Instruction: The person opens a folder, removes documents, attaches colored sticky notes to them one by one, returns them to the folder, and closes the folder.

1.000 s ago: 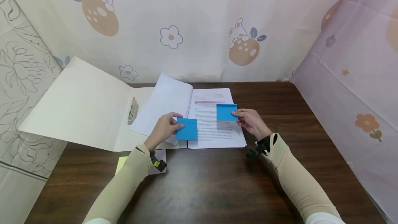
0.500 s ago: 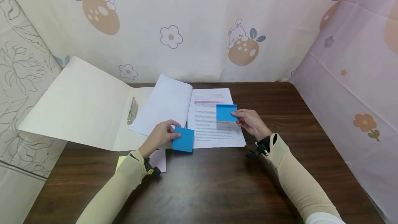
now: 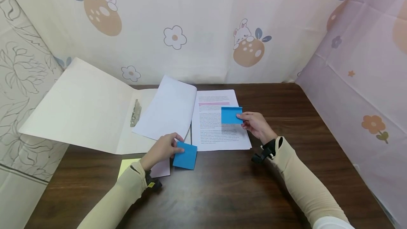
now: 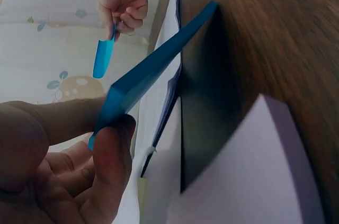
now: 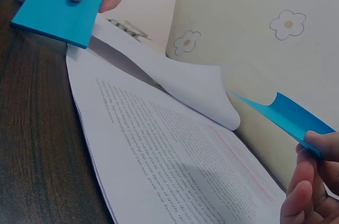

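A blue sticky note pad point(image 3: 185, 155) is pinched at its left edge by my left hand point(image 3: 163, 149), just above the table in front of the folder. The left wrist view shows the pad's thickness, tilted over the wood. My right hand point(image 3: 254, 124) pinches a single blue sticky note point(image 3: 230, 115) by its right side, above the printed pages point(image 3: 216, 137). One edge of that note curls up in the right wrist view. Pink highlighting point(image 3: 214, 104) crosses a line near the top of the page.
An open white folder point(image 3: 79, 109) with a metal clip point(image 3: 135, 113) lies behind my left hand. Turned-over sheets point(image 3: 168, 105) bend across it. A lilac pad point(image 3: 163, 169) and a yellow pad point(image 3: 125, 165) lie on the wooden table point(image 3: 222, 193), partly under my left forearm.
My left hand has carried the blue sticky note pad off the pages, toward me and slightly left. My right hand and its note have stayed almost still.
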Demonstrator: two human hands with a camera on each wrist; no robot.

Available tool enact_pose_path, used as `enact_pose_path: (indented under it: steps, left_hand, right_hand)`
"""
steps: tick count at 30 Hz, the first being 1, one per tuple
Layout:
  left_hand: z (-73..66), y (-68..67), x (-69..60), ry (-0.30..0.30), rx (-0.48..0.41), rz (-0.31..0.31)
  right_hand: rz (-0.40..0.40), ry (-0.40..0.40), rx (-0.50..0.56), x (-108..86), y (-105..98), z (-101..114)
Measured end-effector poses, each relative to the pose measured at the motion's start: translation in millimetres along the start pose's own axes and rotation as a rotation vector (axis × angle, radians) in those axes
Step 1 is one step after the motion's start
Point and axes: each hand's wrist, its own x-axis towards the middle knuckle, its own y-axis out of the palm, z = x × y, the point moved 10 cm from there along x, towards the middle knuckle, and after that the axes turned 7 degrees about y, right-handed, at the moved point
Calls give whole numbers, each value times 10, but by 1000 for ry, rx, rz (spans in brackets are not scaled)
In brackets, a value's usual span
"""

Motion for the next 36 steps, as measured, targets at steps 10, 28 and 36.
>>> enact_pose_path:
  steps: [10, 28, 36]
  left_hand:
    - [105, 82, -45, 8, 175, 17]
    - [-60, 60, -219, 53, 347, -67]
    - [-69, 50, -264, 59, 372, -57]
  right_hand:
    - [-9, 9, 4, 36, -23, -42]
    - [-6, 17, 13, 77, -13, -58]
    - [0, 19, 15, 76, -7, -60]
